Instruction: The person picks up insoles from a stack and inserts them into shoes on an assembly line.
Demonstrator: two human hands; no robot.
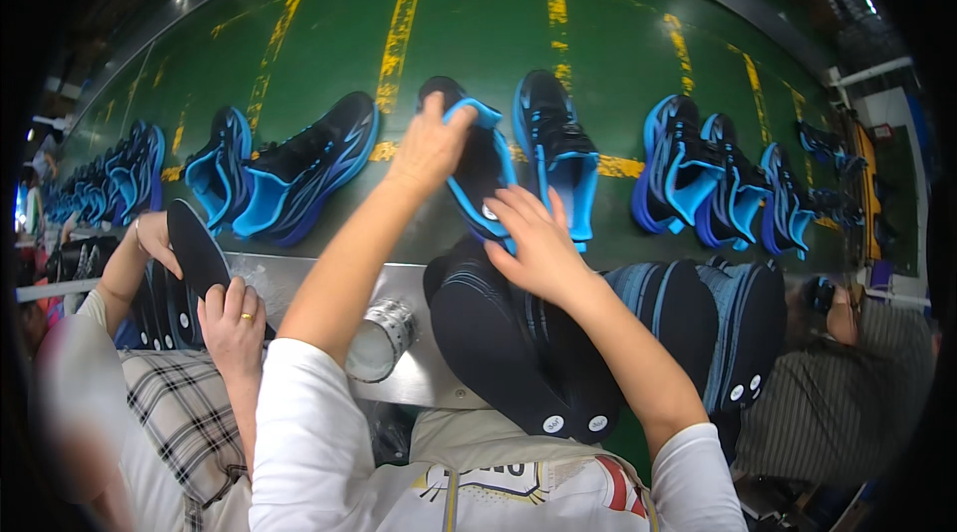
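My left hand (431, 145) grips the blue-lined collar of a black and blue sports shoe (477, 168) lying on the green conveyor belt (478, 23). At the shoe's near end, my right hand (538, 243) presses a dark insole into its opening. A second matching shoe (558, 148) lies just to the right of it. A stack of black insoles (508, 353) rests against my body below my hands.
More blue and black shoes lie on the belt at left (299, 173) and right (698, 178). A person at my left holds a black insole (199, 258) in both hands. A roll of tape (384, 338) sits on the metal ledge (299, 278). Another person (847, 382) sits at my right.
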